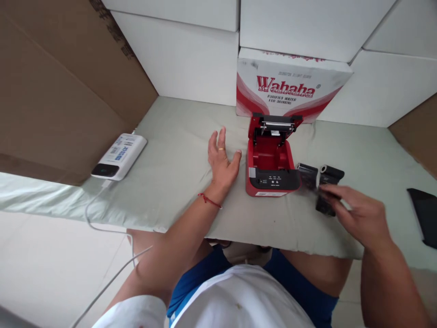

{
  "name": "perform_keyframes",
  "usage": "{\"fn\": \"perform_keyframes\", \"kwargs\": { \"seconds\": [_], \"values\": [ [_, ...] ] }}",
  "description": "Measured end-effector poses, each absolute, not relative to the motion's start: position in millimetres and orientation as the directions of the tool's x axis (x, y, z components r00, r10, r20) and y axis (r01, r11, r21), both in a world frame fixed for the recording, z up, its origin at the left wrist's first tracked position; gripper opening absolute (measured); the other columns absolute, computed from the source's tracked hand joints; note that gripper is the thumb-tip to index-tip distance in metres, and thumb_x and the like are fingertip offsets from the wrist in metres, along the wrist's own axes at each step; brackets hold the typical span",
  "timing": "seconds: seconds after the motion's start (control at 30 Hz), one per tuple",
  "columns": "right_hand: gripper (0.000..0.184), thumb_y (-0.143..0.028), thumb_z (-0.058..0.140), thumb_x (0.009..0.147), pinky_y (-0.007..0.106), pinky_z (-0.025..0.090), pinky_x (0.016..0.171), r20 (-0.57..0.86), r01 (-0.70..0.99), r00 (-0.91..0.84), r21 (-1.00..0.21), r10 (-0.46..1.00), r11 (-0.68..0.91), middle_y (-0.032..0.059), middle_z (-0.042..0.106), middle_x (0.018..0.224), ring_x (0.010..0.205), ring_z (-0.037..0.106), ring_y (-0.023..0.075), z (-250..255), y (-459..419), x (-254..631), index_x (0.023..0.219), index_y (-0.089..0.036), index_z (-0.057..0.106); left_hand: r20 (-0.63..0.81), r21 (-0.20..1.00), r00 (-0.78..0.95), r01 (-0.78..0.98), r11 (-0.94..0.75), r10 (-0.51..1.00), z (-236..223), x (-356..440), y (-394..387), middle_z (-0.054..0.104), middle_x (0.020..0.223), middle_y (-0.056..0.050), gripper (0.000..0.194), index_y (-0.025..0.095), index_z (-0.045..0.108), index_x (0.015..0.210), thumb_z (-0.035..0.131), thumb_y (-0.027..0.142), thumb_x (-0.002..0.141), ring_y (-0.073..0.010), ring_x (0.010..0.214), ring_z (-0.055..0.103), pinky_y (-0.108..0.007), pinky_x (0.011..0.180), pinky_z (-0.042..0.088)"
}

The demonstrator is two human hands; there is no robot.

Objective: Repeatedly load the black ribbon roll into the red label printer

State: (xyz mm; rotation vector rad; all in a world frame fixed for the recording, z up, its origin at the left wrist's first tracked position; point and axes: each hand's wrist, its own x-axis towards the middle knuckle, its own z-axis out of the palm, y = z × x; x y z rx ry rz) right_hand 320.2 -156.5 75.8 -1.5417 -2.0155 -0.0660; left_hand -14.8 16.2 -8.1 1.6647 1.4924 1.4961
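On the cloth-covered table (180, 141), the red printer (273, 181) is set with its lid raised and its red well exposed. A band of cloth is seen between the printer's front and the table's near edge, and a wider stretch to its left, bounded by a white device (119, 157) with a cable plugged in. The printer's back is closely bordered by the Wahaha box (290, 89). Just left of the printer, the left hand (221, 164) is held loose, fingers spread, gripping nothing; whether the cloth is touched cannot be told. Right of the printer, a dark item (328, 195), blurred, is pinched in the right hand (355, 209), beside two black rolls (332, 174). Farther right of it, a black flat piece (423, 216) is laid. The surface is covered in pale green, slightly wrinkled fabric. Behind the printer, white boxes (191, 64) are stacked; well to its left, a brown carton (61, 95) is stood.
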Motion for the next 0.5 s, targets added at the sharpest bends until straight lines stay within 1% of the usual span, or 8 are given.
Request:
{"fn": "perform_keyframes", "kwargs": {
  "seconds": [0.1,0.17,0.2,0.27,0.33,0.37,0.43,0.5],
  "values": [
    [0.037,-0.026,0.059,0.107,0.041,0.072,0.099,0.124,0.796,-0.363,-0.473,0.924,0.377,0.0039,0.085,0.134,0.116,0.085,0.0255,68,-178,337,0.137,-0.033,0.081,0.41,0.845,-0.149,0.434,-0.313,0.9,-9,-10,12,0.024,0.189,-0.012,0.085,0.034,0.045,0.171,0.073,0.064,0.096,-0.039,0.178,0.013,-0.063,0.144,0.007],
    [0.043,-0.032,0.063,0.108,0.042,0.071,0.101,-0.049,0.778,-0.375,-0.56,0.926,0.286,0.0048,0.08,0.146,0.125,0.082,0.0274,74,-188,347,0.149,-0.038,0.074,0.397,0.865,-0.153,0.392,-0.313,0.905,-6,-10,10,0.028,0.189,-0.009,0.071,0.033,0.06,0.161,0.062,0.072,0.102,-0.0375,0.179,0.013,-0.062,0.145,0.006],
    [0.044,-0.035,0.064,0.108,0.043,0.072,0.099,-0.078,0.775,-0.344,-0.586,0.936,0.236,0.0046,0.081,0.144,0.122,0.083,0.0281,79,-190,352,0.151,-0.041,0.073,0.397,0.877,-0.173,0.359,-0.318,0.901,-4,-11,9,0.034,0.187,-0.007,0.063,0.031,0.07,0.15,0.055,0.074,0.105,-0.0356,0.179,0.015,-0.059,0.146,0.007],
    [0.038,-0.042,0.067,0.107,0.045,0.071,0.093,-0.04,0.787,-0.19,-0.603,0.981,0.128,0.0035,0.086,0.13,0.108,0.086,0.0291,88,-188,359,0.144,-0.047,0.076,0.406,0.896,-0.235,0.293,-0.334,0.883,1,-14,6,0.054,0.175,-0.007,0.061,0.026,0.082,0.115,0.042,0.071,0.112,-0.0307,0.177,0.021,-0.052,0.147,0.013],
    [0.028,-0.047,0.069,0.106,0.049,0.068,0.088,0.079,0.822,0.023,-0.57,0.997,0.026,0.0042,0.087,0.121,0.101,0.085,0.0318,91,-178,367,0.131,-0.05,0.08,0.41,0.904,-0.289,0.251,-0.345,0.865,7,-19,4,0.07,0.157,-0.009,0.069,0.024,0.075,0.081,0.034,0.067,0.115,-0.0273,0.175,0.027,-0.048,0.145,0.022],
    [0.024,-0.048,0.071,0.104,0.05,0.066,0.085,0.153,0.844,0.111,-0.537,0.982,-0.012,0.0054,0.087,0.12,0.099,0.084,0.0332,89,-171,370,0.125,-0.051,0.081,0.41,0.906,-0.304,0.246,-0.345,0.86,9,-21,3,0.074,0.15,-0.01,0.072,0.024,0.068,0.071,0.033,0.066,0.116,-0.0267,0.174,0.029,-0.048,0.144,0.026],
    [0.023,-0.049,0.073,0.1,0.052,0.061,0.079,0.28,0.883,0.196,-0.468,0.94,-0.045,0.0084,0.085,0.124,0.093,0.081,0.034,81,-153,379,0.122,-0.049,0.081,0.42,0.9,-0.304,0.258,-0.351,0.855,11,-23,3,0.074,0.149,-0.01,0.071,0.024,0.065,0.067,0.037,0.068,0.115,-0.0282,0.174,0.028,-0.049,0.143,0.025],
    [0.028,-0.049,0.077,0.095,0.051,0.056,0.071,0.358,0.905,0.175,-0.425,0.917,-0.007,0.0104,0.083,0.115,0.076,0.075,0.0308,70,-135,389,0.123,-0.045,0.08,0.45,0.883,-0.269,0.277,-0.379,0.851,11,-24,3,0.06,0.166,-0.008,0.06,0.024,0.077,0.088,0.049,0.073,0.109,-0.0314,0.176,0.023,-0.051,0.145,0.018]
  ]
}}
